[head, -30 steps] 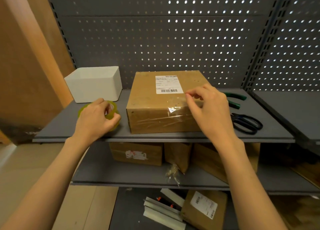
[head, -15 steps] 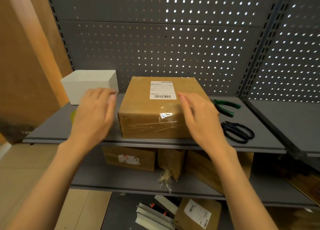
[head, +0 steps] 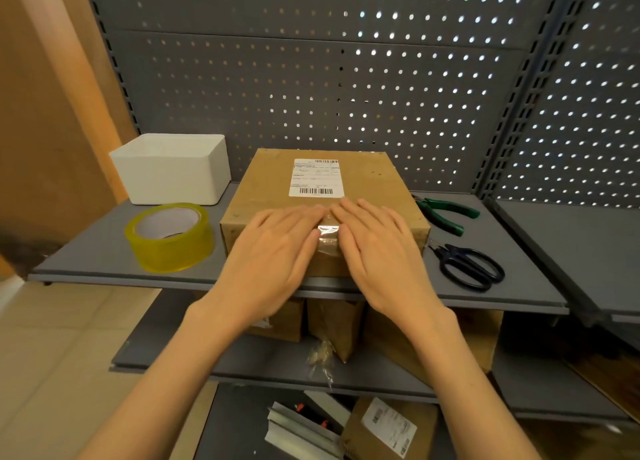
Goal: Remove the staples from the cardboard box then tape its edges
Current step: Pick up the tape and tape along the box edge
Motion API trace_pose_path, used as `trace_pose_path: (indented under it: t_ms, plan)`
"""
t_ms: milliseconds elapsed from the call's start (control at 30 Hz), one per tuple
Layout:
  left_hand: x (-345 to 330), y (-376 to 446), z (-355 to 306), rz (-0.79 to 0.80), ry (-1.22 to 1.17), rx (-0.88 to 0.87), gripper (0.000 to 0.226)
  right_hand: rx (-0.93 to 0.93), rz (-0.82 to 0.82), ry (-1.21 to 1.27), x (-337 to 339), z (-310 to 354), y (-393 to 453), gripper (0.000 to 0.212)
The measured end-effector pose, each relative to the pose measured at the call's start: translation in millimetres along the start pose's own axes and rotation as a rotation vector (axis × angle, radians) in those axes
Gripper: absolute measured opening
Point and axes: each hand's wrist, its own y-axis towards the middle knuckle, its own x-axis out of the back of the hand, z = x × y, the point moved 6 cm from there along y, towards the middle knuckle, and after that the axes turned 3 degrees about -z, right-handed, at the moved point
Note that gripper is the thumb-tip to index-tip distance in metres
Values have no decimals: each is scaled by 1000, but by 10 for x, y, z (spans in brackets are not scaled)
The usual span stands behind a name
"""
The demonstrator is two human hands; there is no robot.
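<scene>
A brown cardboard box (head: 374,189) with a white shipping label stands on the grey shelf (head: 104,251). A strip of clear tape (head: 329,239) runs over its near top edge and down the front face. My left hand (head: 273,258) and my right hand (head: 381,255) lie flat on the box, fingers straight, one on each side of the tape, pressing on the front edge. A yellowish tape roll (head: 169,236) sits on the shelf to the left of the box, apart from my hands.
A white bin (head: 173,170) stands behind the tape roll. Green-handled pliers (head: 446,211) and black scissors (head: 467,267) lie right of the box. Pegboard backs the shelf. Lower shelves hold more cardboard boxes (head: 388,428) and a plastic bag.
My left hand let go of the tape roll and moved right onto the box. My right hand flattened on the tape. Both hands now press side by side at the front edge.
</scene>
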Motion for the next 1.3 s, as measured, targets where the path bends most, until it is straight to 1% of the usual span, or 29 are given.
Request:
trace_pose_path:
  t_ms: [100, 233, 300, 367, 467, 533, 633, 733, 900, 1000, 1067, 1100, 1200, 1300]
  plan:
    - [67, 20, 82, -26, -12, 56, 42, -71, -49, 155, 115, -128, 23, 39]
    - [87, 110, 90, -48, -51, 52, 39, -21, -133, 259, 205, -85, 99, 35]
    - [15, 133, 63, 6, -38, 18, 41, 14, -126, 235, 136, -20, 117, 35]
    - [-76, 130, 60, 60, 28, -11, 43, 38, -148, 159, 45, 1, 96, 34]
    - [-111, 120, 75, 53, 102, -9, 44, 72, -245, 53, -11, -16, 47, 35]
    - [-105, 126, 72, 43, 124, -26, 46, 100, -256, 2, -41, -32, 34, 39]
    - [-102, 130, 73, 34, 136, -60, 47, 138, -223, -28, -67, -53, 24, 43]
    - [-108, 122, 82, 33, 126, -66, 48, 142, -148, -7, -68, -65, 25, 47]
    - [-125, 130, 161, 105, 159, -71, 56, 175, -4, -33, -64, -91, -5, 59]
    - [-138, 173, 219, 162, 151, -75, 69, 138, 23, 94, -43, -108, 31, 56]
    - [-137, 223, 215, 170, 173, -79, 71, 70, -42, 229, -1, -114, 53, 50]
    - [-140, 244, 201, 164, 207, -86, 70, 52, -81, 244, 9, -104, 49, 47]
    - [-145, 250, 161, 124, 254, -76, 70, 66, -213, 123, -10, -46, -10, 37]
    - [-140, 226, 161, 82, 200, -34, 66, 59, -297, 126, -18, -40, -34, 33]
